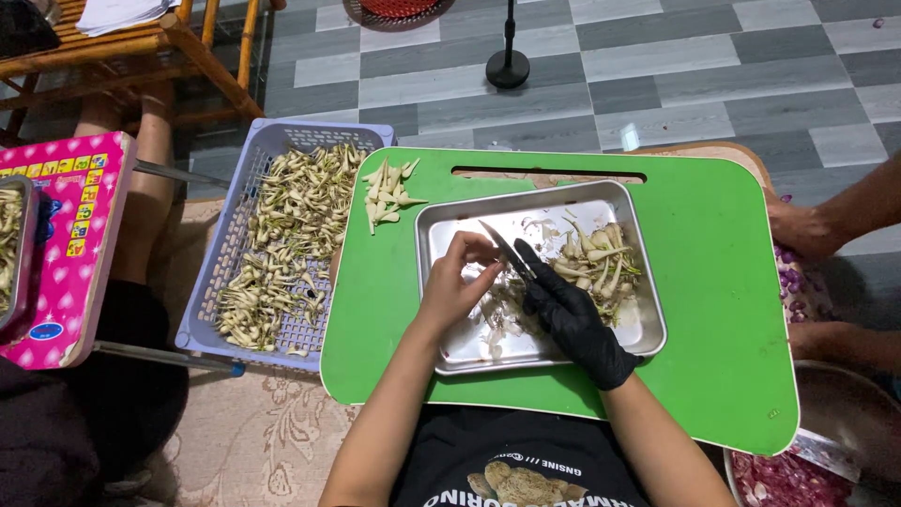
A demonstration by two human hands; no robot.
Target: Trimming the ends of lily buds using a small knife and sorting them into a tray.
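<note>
- Clearly, the right hand (574, 314), in a black glove, is closed around the handle of a small knife (505, 250), and the blade points up and left toward the bare fingers of the left hand (457, 282). If the blade slips, it could cut these fingers, because they lie just beside it.
- The left hand pinches something small between thumb and fingertips over the middle of the metal tray (432, 282); I cannot tell exactly what the piece is, probably one of the pale bulbs. Such a small piece can turn in the grip, and then the knife may go a wrong way.
- The untrimmed bulbs (596, 258) with roots lie in a heap at the right side of the tray, touching the gloved hand. A wide movement could push some over the rim.
- Thin peelings (497, 314) lie on the tray bottom under both hands; they may mix with the cleaned pieces.
- The peeled bulbs (387, 195) lie near the upper left corner of the green board (723, 376), close to its edge beside the purple basket (211, 282). A push from the left forearm could send them into the basket of untrimmed ones.
</note>
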